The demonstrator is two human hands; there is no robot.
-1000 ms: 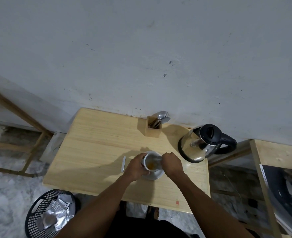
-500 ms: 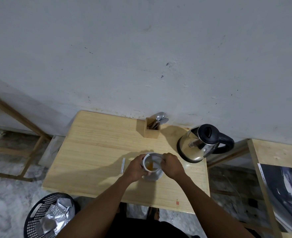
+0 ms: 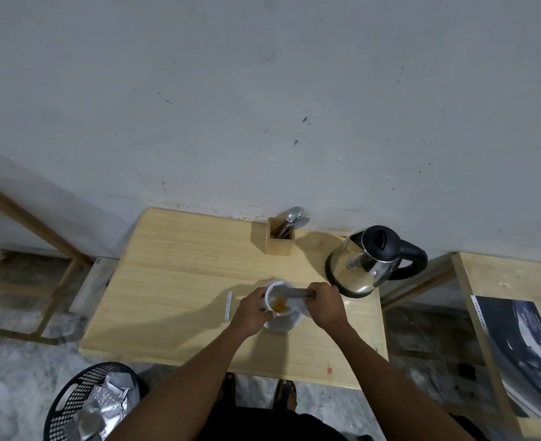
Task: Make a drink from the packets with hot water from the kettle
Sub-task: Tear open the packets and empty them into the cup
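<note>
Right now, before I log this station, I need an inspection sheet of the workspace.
Surface: light wooden table, against the wall.
Job's things: white cup holding orange powder, on white saucer; steel kettle with black lid; small white sachet strip.
Clutter: wooden holder of spoons.
Hands: left hand grips cup; right hand holds a grey item at its rim.
Cables: nothing seen.
Surroundings: black mesh bin with foil wrappers.

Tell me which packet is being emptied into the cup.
The packet pinched in the right hand over the cup. The white stick packet lies untouched on the table; the foil ones are binned.
</note>
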